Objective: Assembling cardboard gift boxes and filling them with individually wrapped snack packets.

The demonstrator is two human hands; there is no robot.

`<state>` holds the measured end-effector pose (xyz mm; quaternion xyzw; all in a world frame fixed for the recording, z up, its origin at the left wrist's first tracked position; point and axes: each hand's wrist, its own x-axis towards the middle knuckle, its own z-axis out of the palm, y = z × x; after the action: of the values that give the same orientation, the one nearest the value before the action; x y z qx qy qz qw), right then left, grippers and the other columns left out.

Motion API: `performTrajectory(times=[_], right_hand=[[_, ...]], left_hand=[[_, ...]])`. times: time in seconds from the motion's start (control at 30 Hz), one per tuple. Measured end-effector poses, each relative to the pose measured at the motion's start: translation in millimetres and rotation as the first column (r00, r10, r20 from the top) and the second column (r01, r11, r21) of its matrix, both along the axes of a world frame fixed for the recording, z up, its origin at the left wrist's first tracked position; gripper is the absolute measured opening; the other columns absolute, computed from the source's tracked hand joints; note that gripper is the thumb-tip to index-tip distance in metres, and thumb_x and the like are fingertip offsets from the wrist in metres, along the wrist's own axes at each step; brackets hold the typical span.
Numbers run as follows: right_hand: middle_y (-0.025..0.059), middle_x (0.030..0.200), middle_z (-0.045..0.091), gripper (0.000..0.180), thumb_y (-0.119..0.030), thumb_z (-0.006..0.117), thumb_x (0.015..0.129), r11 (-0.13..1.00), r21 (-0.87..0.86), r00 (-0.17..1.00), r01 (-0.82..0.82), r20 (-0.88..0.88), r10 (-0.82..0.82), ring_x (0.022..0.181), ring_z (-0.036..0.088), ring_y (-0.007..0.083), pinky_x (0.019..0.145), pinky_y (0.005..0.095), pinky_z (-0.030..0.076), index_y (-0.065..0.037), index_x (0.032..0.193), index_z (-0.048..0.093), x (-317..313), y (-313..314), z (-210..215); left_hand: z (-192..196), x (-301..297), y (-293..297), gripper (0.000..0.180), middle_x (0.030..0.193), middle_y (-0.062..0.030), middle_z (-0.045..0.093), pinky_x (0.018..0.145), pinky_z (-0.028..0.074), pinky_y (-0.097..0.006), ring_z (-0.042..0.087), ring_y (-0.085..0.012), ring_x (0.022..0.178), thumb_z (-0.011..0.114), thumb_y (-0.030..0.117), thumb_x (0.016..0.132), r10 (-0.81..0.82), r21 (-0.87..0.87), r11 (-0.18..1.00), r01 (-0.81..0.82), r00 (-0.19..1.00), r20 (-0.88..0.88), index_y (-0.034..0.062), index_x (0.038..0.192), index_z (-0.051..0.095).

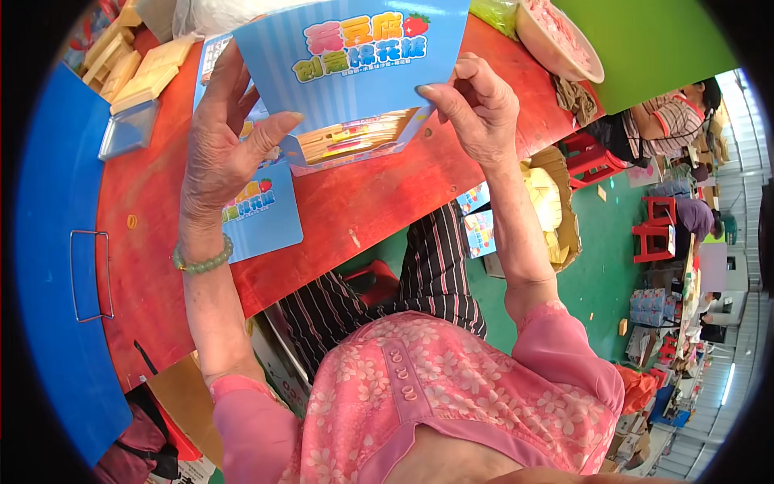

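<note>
A light blue printed cardboard box stands on the red table with its large front flap raised toward me. Below the flap, its opening shows a tight row of thin packets with tan edges. My left hand holds the left side of the flap, thumb in front; its fingers are partly hidden behind the card. My right hand pinches the flap's lower right corner between thumb and curled fingers. Under my left wrist lies another blue printed card piece, flat on the table.
Wooden trays and a clear plastic case lie at the far left. A bowl of pink pieces stands at the far right. An open carton sits beside the table; red stools and other people are beyond.
</note>
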<state>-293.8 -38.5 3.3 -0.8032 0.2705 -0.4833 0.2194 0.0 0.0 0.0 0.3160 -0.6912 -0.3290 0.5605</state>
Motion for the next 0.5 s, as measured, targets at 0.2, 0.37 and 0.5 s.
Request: performTrajectory(times=[0.2, 0.37, 0.5], right_hand=[[0.005, 0.091, 0.059, 0.013, 0.004, 0.068, 0.084, 0.989, 0.136, 0.991, -0.061, 0.125, 0.044, 0.071, 0.059, 0.0071, 0.054, 0.0194, 0.05, 0.002, 0.095, 0.062, 2, 0, -3], [0.0054, 0.091, 0.059, 0.014, 0.004, 0.068, 0.084, 0.977, 0.191, 0.993, -0.096, 0.08, 0.082, 0.071, 0.061, 0.0097, 0.056, 0.021, 0.053, 0.004, 0.097, 0.061, 0, 3, 6], [0.006, 0.09, 0.059, 0.015, 0.006, 0.066, 0.084, 0.949, 0.248, 0.981, -0.193, 0.05, 0.186, 0.071, 0.063, 0.0114, 0.058, 0.0232, 0.056, 0.004, 0.098, 0.061, -8, -1, 12]], left_hand=[[-1, 0, -2, 0.081, 0.139, -0.0082, 0.048, 0.108, 0.039, -0.041, 0.048, -0.0252, 0.128, 0.078, 0.015, 0.078, 0.008, 0.008, 1.0, -0.008, 1.0, 0.007, 0.0126, 0.146, 0.034], [-5, 3, -3, 0.082, 0.14, -0.0096, 0.048, 0.107, 0.04, -0.042, 0.048, -0.0258, 0.128, 0.078, 0.014, 0.078, 0.008, 0.004, 1.0, -0.008, 1.0, 0.03, 0.0132, 0.146, 0.034], [-2, -1, 1, 0.068, 0.135, -0.0116, 0.05, 0.104, 0.04, -0.037, 0.049, -0.0208, 0.124, 0.071, 0.009, 0.085, 0.018, -0.003, 1.0, -0.018, 1.0, 0.011, 0.0044, 0.144, 0.035]])
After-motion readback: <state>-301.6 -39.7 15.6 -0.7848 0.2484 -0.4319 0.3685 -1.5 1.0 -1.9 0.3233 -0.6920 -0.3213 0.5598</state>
